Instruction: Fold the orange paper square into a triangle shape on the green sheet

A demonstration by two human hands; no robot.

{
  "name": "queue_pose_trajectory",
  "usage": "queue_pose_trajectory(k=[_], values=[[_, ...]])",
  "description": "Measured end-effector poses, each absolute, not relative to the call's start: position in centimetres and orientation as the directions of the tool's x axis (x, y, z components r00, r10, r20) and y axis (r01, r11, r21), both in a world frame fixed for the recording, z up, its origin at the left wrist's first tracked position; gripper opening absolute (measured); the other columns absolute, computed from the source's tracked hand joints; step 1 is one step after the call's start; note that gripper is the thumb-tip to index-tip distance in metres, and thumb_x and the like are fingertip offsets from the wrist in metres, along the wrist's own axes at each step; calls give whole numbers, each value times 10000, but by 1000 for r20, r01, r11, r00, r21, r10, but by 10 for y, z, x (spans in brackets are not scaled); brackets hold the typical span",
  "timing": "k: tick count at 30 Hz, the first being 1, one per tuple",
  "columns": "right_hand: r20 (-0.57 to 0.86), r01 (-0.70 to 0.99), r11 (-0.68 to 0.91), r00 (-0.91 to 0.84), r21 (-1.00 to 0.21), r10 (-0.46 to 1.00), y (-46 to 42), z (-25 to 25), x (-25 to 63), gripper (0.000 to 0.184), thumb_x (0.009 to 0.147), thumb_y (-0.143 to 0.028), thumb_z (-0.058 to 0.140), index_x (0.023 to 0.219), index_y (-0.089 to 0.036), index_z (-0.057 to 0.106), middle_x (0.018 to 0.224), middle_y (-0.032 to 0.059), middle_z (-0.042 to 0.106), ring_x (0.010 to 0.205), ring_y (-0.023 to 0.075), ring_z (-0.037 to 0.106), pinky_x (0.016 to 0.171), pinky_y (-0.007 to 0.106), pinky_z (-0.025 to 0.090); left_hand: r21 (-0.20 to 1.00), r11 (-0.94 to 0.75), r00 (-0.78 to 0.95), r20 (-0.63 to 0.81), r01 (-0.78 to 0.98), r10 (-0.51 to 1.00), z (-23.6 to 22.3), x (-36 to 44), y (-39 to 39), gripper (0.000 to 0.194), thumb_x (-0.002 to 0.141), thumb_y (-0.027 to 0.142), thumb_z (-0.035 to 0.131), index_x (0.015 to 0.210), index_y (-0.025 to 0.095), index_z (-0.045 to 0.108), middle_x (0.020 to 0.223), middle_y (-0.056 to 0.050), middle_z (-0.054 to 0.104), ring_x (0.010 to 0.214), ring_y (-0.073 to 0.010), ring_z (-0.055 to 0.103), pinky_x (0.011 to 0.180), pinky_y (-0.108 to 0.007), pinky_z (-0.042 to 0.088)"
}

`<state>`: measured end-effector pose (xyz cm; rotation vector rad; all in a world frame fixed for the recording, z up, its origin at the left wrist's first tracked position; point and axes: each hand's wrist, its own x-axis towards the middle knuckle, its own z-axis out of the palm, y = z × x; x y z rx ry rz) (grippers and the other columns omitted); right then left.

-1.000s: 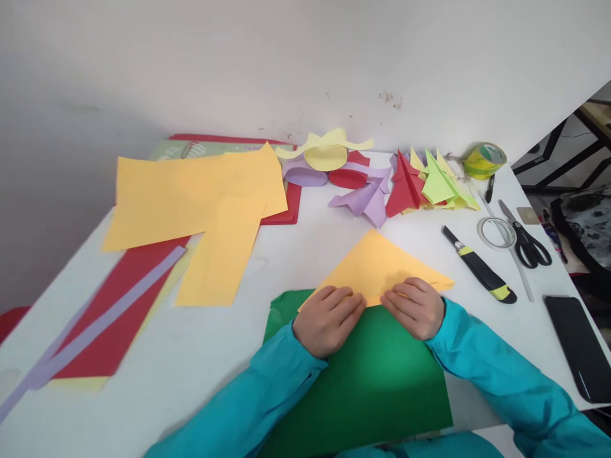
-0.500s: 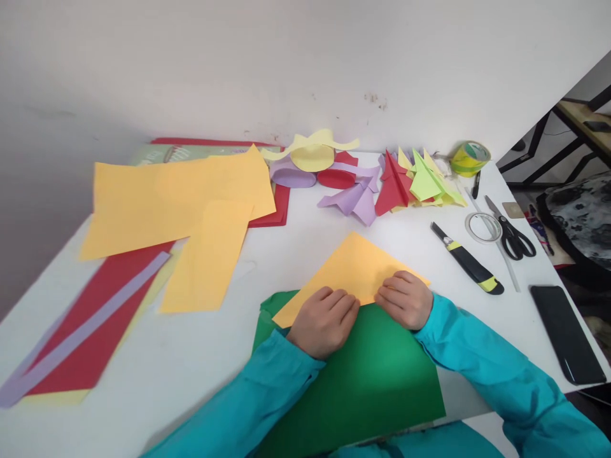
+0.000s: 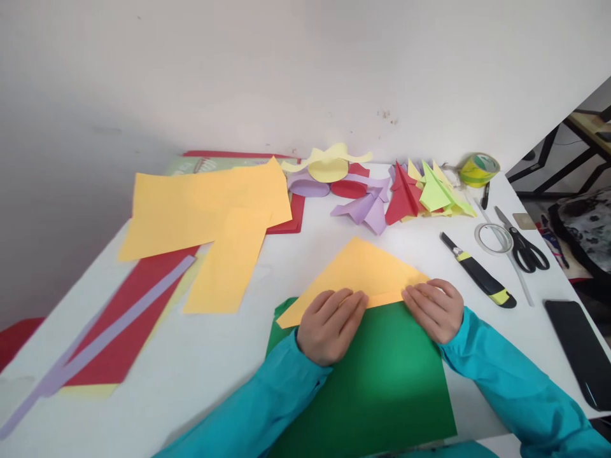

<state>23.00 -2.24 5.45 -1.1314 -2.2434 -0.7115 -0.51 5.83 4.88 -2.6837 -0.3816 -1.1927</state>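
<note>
An orange paper (image 3: 359, 270) folded into a triangle lies on a green sheet (image 3: 377, 381) near the table's front edge. My left hand (image 3: 330, 324) lies flat on the triangle's near edge at its middle, fingers together and stretched out. My right hand (image 3: 433, 310) presses down the triangle's right corner with flat fingers. Both sleeves are teal.
Orange sheets (image 3: 205, 203), red paper (image 3: 124, 324) and a lilac strip (image 3: 105, 337) lie at the left. Folded paper shapes (image 3: 405, 194) line the wall. A utility knife (image 3: 478, 278), tape ring (image 3: 491, 238), scissors (image 3: 525, 245), tape roll (image 3: 478, 170) and phone (image 3: 580, 350) are at the right.
My right hand slid rightward along the triangle's near edge to its right corner. My left hand stayed near the middle. The view shifted slightly.
</note>
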Motion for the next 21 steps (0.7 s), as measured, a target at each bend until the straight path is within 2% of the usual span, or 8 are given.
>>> queue_pose_trajectory(k=[3,5,6,7,8,10,12,21], values=[[714,872,441,-447,212,539,-22,48,228,149,785,-70,640,921,-120,675,871,76,722,844,184,616,690,330,474,108,-976,609,766,189,203,51,-4,40,274,777,50,628,1025,166,651,874,-70,715,769,-181,621,653,-325,481],[744,885,421,-416,198,523,-21,44,227,175,758,-81,675,927,-125,675,862,65,722,832,183,611,685,327,469,461,-887,618,691,21,374,50,2,28,208,767,108,671,960,186,678,781,-55,703,677,-153,599,592,-288,476],[749,886,422,-411,193,520,-21,43,226,181,755,-83,679,932,-121,675,863,64,722,832,182,610,690,328,469,725,-688,631,545,-26,551,50,7,23,135,779,151,669,904,191,700,761,-61,696,659,-146,595,595,-283,486],[749,884,426,-412,191,519,-21,43,225,178,760,-84,674,935,-117,675,867,64,722,833,181,609,697,329,470,936,-345,650,300,-62,698,49,11,20,110,755,229,706,853,181,719,770,-77,696,664,-150,602,600,-282,501],[745,882,432,-416,191,521,-22,44,224,169,771,-86,661,937,-114,675,873,66,722,838,180,609,705,331,470,995,55,655,9,-78,756,47,16,18,177,682,293,774,800,169,728,764,-85,693,633,-152,596,566,-277,507],[732,873,447,-433,194,526,-26,47,220,144,818,-88,601,937,-111,678,894,72,720,864,179,612,734,339,472,949,302,636,-178,-91,751,45,24,19,360,684,479,742,815,144,728,762,-103,687,589,-160,589,468,-274,507],[716,863,465,-450,196,534,-31,50,216,186,865,-79,514,937,-115,681,924,80,717,909,176,611,777,351,469,908,403,585,-266,-116,766,44,28,23,469,695,571,694,819,119,714,743,-107,675,574,-161,586,425,-270,506],[710,867,453,-453,210,539,-30,47,217,267,889,-68,449,935,-172,690,977,38,713,963,141,605,859,338,448,745,601,346,-504,-289,791,51,32,32,415,545,379,846,815,112,677,744,-49,664,535,-128,601,418,-226,527]])
